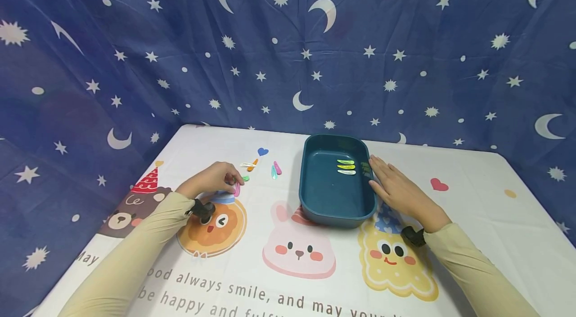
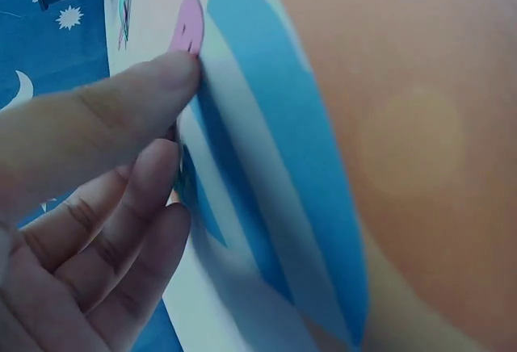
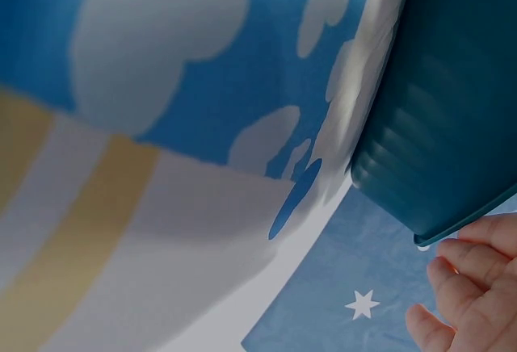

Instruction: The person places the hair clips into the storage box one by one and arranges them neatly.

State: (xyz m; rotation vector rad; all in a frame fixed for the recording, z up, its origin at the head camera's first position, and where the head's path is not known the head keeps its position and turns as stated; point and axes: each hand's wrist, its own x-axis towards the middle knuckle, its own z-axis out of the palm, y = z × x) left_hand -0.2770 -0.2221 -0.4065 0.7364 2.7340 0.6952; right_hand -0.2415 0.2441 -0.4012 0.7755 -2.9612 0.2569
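Observation:
Between thumb and fingers, my left hand (image 1: 215,178) pinches a pink snap hair clip (image 1: 236,189), low over the printed tablecloth. The clip's rounded end (image 2: 191,23) sticks out past the thumb in the left wrist view. A green hair clip (image 1: 245,178) lies just beyond those fingers. My right hand (image 1: 398,191) rests with fingers extended along the right side of a dark teal bin (image 1: 330,207), fingertips at its rim. Inside the bin, a lime clip (image 1: 345,162), a yellow clip (image 1: 345,167) and a white clip (image 1: 346,172) lie in a stack of rows.
Left of the bin, a pink clip (image 1: 277,168) and a turquoise clip (image 1: 274,172) lie side by side. Farther left, a white clip (image 1: 247,165) crosses an orange clip (image 1: 253,164). A blue star-and-moon curtain (image 1: 270,82) hangs behind the table.

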